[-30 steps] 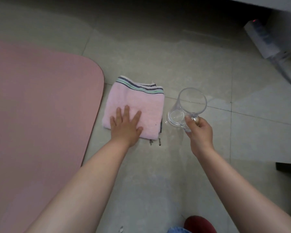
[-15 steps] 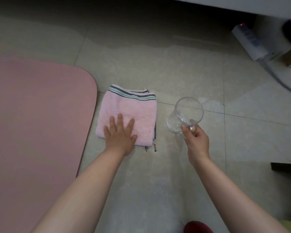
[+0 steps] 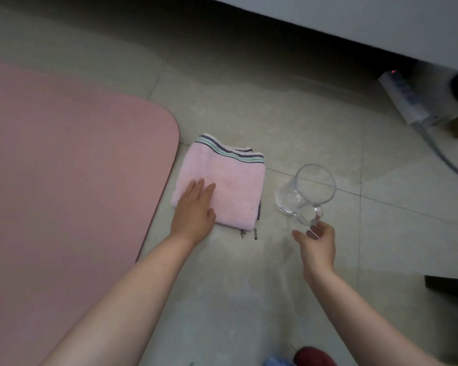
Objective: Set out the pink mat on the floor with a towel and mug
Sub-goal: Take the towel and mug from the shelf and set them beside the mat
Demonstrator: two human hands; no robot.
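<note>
The pink mat (image 3: pixel 64 180) lies flat on the tiled floor (image 3: pixel 249 107). Just beside it, the left hand (image 3: pixel 195 211) presses spread on the folded towel (image 3: pixel 222 186). The right hand (image 3: pixel 318 240), loosely open, sits just behind the clear mug (image 3: pixel 306 192)'s handle. No readable writing

Pale beige floor tiles (image 3: pixel 262 107) with thin grout lines are covering the room. A white furniture edge (image 3: pixel 354 19) is casting deep shadow beneath it. A white power strip (image 3: pixel 403 97) is lying at right, its red indicator glowing.
</note>
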